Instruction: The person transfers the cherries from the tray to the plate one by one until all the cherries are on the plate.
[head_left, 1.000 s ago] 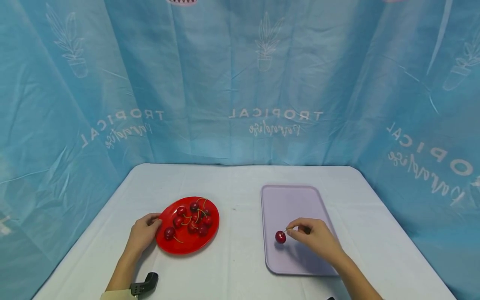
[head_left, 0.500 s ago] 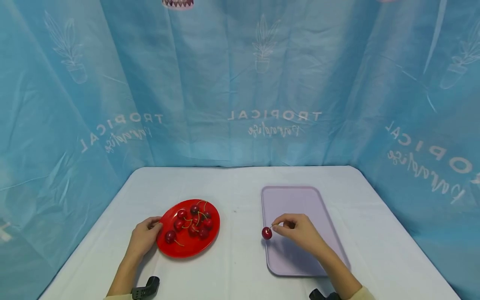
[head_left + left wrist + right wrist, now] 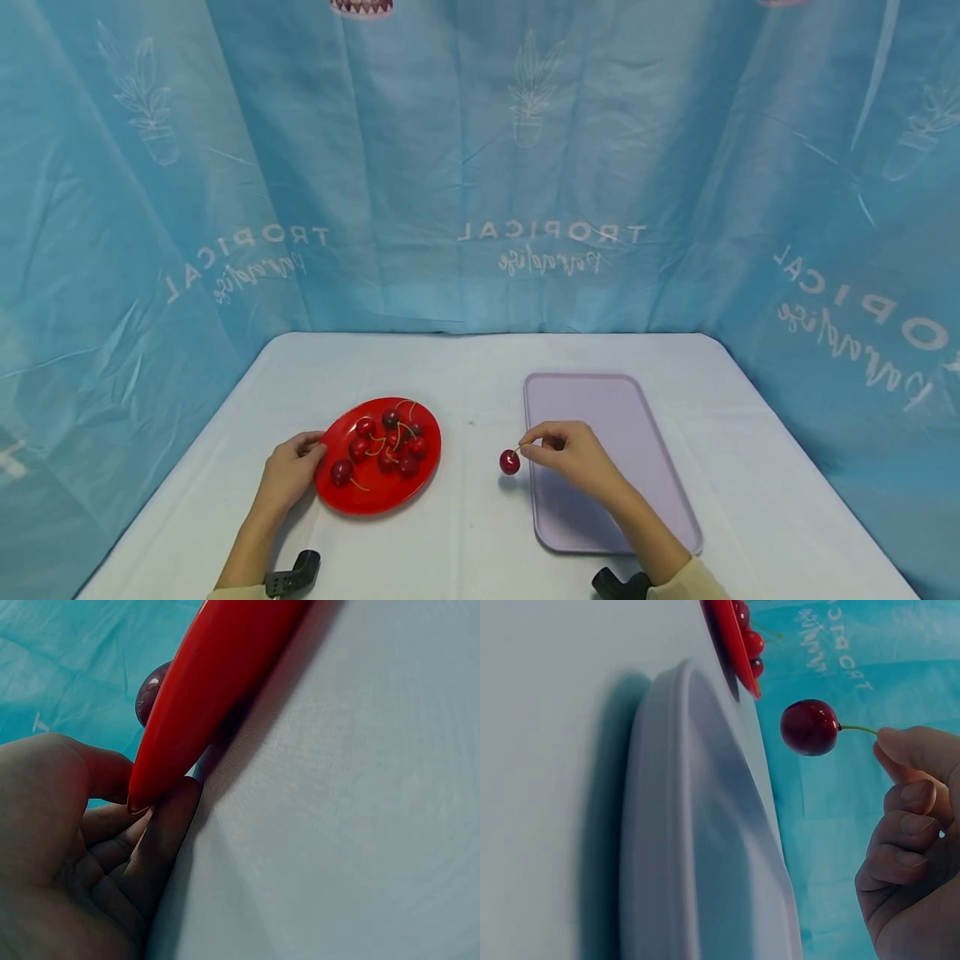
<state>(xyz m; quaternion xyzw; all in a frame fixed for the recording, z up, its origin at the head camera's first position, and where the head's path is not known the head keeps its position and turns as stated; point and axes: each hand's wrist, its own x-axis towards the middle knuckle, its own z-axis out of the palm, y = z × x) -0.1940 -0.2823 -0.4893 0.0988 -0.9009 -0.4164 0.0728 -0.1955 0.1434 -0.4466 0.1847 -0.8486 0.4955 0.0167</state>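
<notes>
On the left of the table lies a red plate (image 3: 358, 498) with several dark red cherries (image 3: 392, 443), most with green stems. My left hand (image 3: 291, 472) pinches the plate's left rim, thumb above and fingers beneath, as the left wrist view shows. My right hand (image 3: 573, 457) holds a single cherry (image 3: 510, 462) by its stem between thumb and fingertip. That cherry hangs in the air just past the left edge of a pale purple tray (image 3: 592, 400). In the right wrist view the cherry (image 3: 810, 727) hangs apart from the tray, its stem running to the fingertips.
A white cloth (image 3: 472, 517) covers the table. Bare cloth shows between plate and tray. Blue printed curtains (image 3: 480, 167) stand behind and on both sides. Each wrist wears a black camera on a strap.
My right hand has carried the cherry leftward, from over the tray to beyond its left edge. The left hand keeps its grip on the plate, which stays in place.
</notes>
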